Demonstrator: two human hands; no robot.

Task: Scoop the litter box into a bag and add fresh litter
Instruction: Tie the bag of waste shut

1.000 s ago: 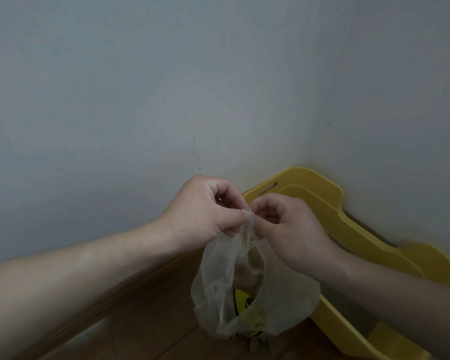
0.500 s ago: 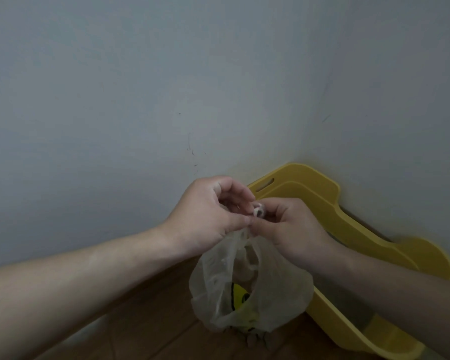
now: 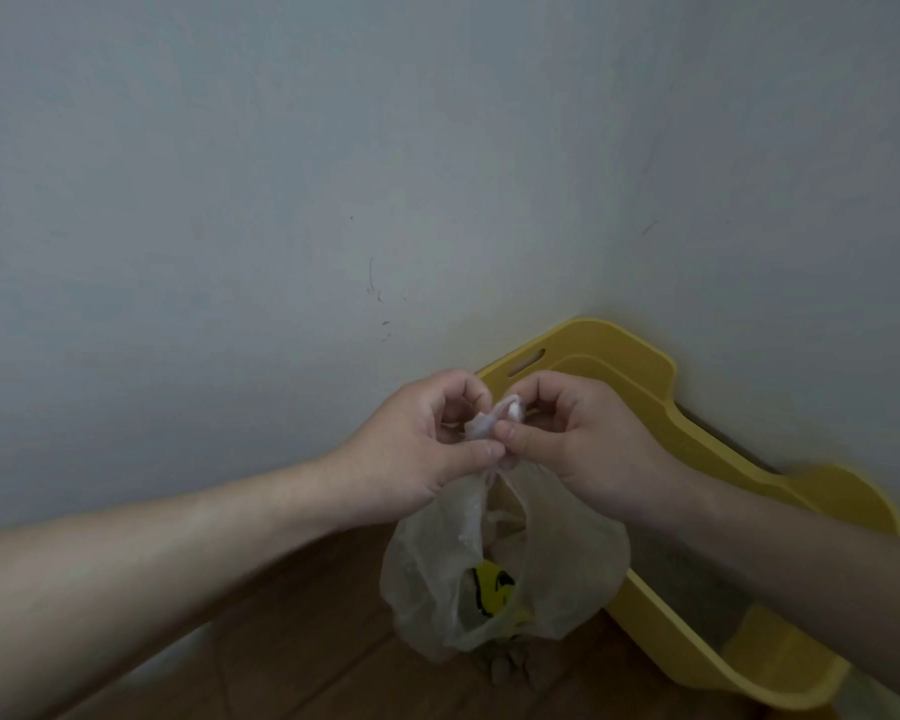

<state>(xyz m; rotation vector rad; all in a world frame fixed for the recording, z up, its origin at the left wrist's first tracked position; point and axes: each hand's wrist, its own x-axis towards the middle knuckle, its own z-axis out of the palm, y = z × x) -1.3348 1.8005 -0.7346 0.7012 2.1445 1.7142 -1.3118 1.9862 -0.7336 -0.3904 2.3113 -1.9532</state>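
A thin translucent plastic bag (image 3: pixel 557 574) hangs in front of me with a yellow-and-black printed patch low inside and pale lumps in it. My left hand (image 3: pixel 417 449) and my right hand (image 3: pixel 583 444) both pinch its twisted handles at the top, thumbs touching, with a small loop of plastic standing up between them. The yellow litter box (image 3: pixel 697 449) sits in the wall corner behind and to the right of the bag; my right forearm hides much of its inside.
Grey walls meet in a corner just behind the litter box. Brown wooden floor (image 3: pixel 292 646) lies below the bag. A few grey-brown crumbs (image 3: pixel 510 665) lie on the floor under the bag.
My hands have kept working the bag's handles together; the twisted plastic now stands in a small loop between my fingers. The bag hangs in about the same place.
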